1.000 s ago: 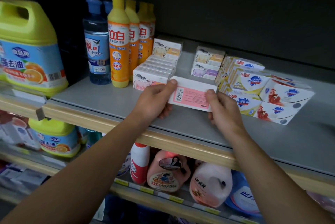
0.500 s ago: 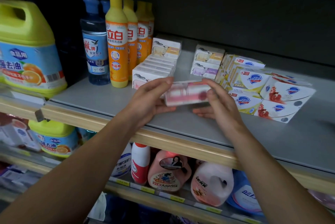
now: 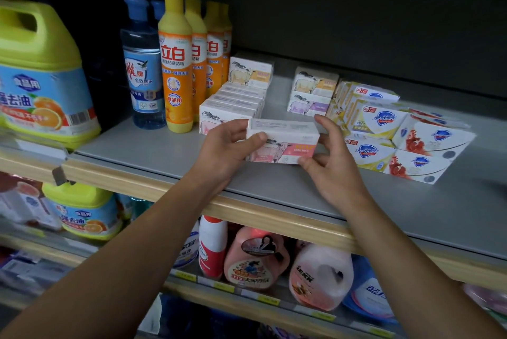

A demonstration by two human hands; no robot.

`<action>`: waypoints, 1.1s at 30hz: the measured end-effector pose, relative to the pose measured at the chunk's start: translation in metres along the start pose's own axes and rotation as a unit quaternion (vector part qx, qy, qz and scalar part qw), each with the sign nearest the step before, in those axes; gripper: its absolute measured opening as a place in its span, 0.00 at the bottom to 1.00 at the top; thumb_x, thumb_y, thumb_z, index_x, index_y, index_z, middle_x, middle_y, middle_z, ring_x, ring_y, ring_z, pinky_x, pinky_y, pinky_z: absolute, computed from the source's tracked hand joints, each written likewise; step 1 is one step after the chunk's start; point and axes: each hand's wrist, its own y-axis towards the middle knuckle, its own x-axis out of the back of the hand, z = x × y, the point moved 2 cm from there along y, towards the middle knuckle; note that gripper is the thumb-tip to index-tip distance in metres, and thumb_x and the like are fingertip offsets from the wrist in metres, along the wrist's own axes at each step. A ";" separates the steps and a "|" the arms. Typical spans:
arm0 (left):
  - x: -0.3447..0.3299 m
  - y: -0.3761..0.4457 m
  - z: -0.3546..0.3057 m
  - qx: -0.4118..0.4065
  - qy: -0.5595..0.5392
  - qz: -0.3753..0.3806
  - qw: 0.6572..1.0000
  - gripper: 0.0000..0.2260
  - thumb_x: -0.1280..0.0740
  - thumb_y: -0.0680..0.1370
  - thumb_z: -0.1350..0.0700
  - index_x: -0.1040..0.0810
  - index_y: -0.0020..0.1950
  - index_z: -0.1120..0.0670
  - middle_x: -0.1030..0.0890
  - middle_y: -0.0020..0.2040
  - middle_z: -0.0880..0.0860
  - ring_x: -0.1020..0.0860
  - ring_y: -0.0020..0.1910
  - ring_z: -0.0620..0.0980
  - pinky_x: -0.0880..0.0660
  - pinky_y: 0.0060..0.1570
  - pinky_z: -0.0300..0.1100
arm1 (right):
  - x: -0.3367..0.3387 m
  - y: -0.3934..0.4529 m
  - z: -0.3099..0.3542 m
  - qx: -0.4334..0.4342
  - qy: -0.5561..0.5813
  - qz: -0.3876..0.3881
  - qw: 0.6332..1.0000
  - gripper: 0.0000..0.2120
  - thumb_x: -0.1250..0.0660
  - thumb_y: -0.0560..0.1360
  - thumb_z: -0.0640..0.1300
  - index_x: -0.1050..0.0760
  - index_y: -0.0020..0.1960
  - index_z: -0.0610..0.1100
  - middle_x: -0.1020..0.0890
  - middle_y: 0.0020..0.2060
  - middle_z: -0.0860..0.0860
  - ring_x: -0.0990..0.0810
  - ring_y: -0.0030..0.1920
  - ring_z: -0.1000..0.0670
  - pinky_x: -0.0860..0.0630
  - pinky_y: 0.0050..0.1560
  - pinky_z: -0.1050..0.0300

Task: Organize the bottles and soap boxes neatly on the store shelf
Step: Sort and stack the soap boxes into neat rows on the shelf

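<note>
Both hands grip a pink sheep-print soap box just right of the front of the white soap-box row: left hand clasping its left end, right hand pinching its right end.

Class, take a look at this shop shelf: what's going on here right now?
A person is tidying a store shelf. Both hands, left and right, hold a pink soap box by its ends, front face toward the camera, just in front of a row of matching boxes. Dish soap bottles stand to the left; Safeguard boxes are stacked to the right.
</note>
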 end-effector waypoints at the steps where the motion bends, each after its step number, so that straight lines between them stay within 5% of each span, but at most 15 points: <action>1: 0.000 -0.001 -0.001 -0.008 -0.001 0.003 1.000 0.15 0.31 0.76 0.63 0.21 0.62 0.61 0.17 0.57 0.58 0.18 0.57 0.56 0.23 0.60 0.53 | -0.001 0.000 0.000 0.009 -0.030 -0.002 1.000 0.36 0.30 0.74 0.35 0.40 0.71 0.62 0.23 0.53 0.66 0.17 0.45 0.61 0.26 0.46 0.72; 5: -0.002 -0.003 -0.003 -0.029 -0.009 0.022 0.999 0.18 0.30 0.73 0.66 0.21 0.63 0.60 0.17 0.58 0.58 0.19 0.58 0.54 0.20 0.56 0.46 | -0.003 0.000 0.003 0.040 -0.165 -0.014 0.985 0.32 0.26 0.72 0.39 0.34 0.70 0.56 0.19 0.53 0.51 0.20 0.46 0.58 0.28 0.48 0.70; 9: -0.003 -0.004 -0.003 -0.042 0.010 0.035 0.998 0.21 0.30 0.72 0.71 0.23 0.64 0.60 0.17 0.58 0.58 0.20 0.60 0.53 0.21 0.56 0.44 | -0.004 -0.001 0.003 0.065 -0.219 -0.031 0.973 0.28 0.24 0.70 0.41 0.31 0.67 0.49 0.21 0.58 0.49 0.23 0.57 0.47 0.28 0.54 0.58; 15: -0.002 -0.001 0.001 -0.027 0.012 0.018 0.999 0.15 0.30 0.73 0.65 0.19 0.59 0.57 0.15 0.55 0.54 0.18 0.56 0.51 0.20 0.54 0.43 | -0.002 0.001 0.003 0.063 -0.155 -0.023 0.986 0.26 0.25 0.70 0.41 0.28 0.66 0.50 0.20 0.52 0.54 0.22 0.49 0.55 0.29 0.48 0.69; 18: -0.001 0.003 0.006 -0.028 0.117 -0.021 0.992 0.12 0.29 0.75 0.62 0.19 0.58 0.54 0.15 0.53 0.49 0.17 0.52 0.45 0.20 0.55 0.45 | 0.001 0.001 0.001 0.025 -0.120 -0.010 0.992 0.26 0.27 0.73 0.41 0.29 0.68 0.52 0.20 0.51 0.53 0.21 0.46 0.54 0.25 0.50 0.62; 22: -0.002 0.008 0.007 -0.033 0.287 -0.041 0.957 0.18 0.29 0.77 0.56 0.24 0.67 0.54 0.17 0.59 0.51 0.19 0.56 0.47 0.22 0.60 0.47 | 0.001 0.001 -0.002 0.000 -0.136 0.007 0.991 0.25 0.28 0.74 0.42 0.30 0.69 0.51 0.20 0.53 0.51 0.22 0.49 0.52 0.25 0.54 0.55; 26: 0.001 0.008 0.001 -0.074 0.417 -0.014 0.906 0.20 0.31 0.78 0.51 0.26 0.69 0.51 0.19 0.60 0.48 0.22 0.50 0.41 0.29 0.46 0.25 | 0.001 0.001 0.000 -0.014 -0.141 -0.004 0.990 0.25 0.27 0.72 0.45 0.29 0.68 0.51 0.22 0.53 0.52 0.22 0.51 0.52 0.26 0.53 0.59; 30: 0.030 0.002 -0.009 -0.057 0.489 0.003 0.870 0.19 0.32 0.77 0.46 0.24 0.66 0.49 0.19 0.59 0.48 0.20 0.50 0.45 0.26 0.48 0.37 | -0.002 0.006 0.012 0.031 -0.220 -0.014 0.975 0.27 0.26 0.70 0.49 0.28 0.68 0.49 0.25 0.59 0.52 0.27 0.60 0.50 0.32 0.61 0.58; 33: 0.060 0.001 -0.014 -0.039 0.598 0.009 0.801 0.17 0.32 0.77 0.45 0.21 0.62 0.51 0.18 0.57 0.52 0.20 0.52 0.51 0.24 0.50 0.43 | -0.008 0.016 0.022 0.062 -0.306 0.041 0.949 0.27 0.28 0.71 0.53 0.28 0.68 0.50 0.24 0.61 0.51 0.29 0.63 0.46 0.33 0.64 0.51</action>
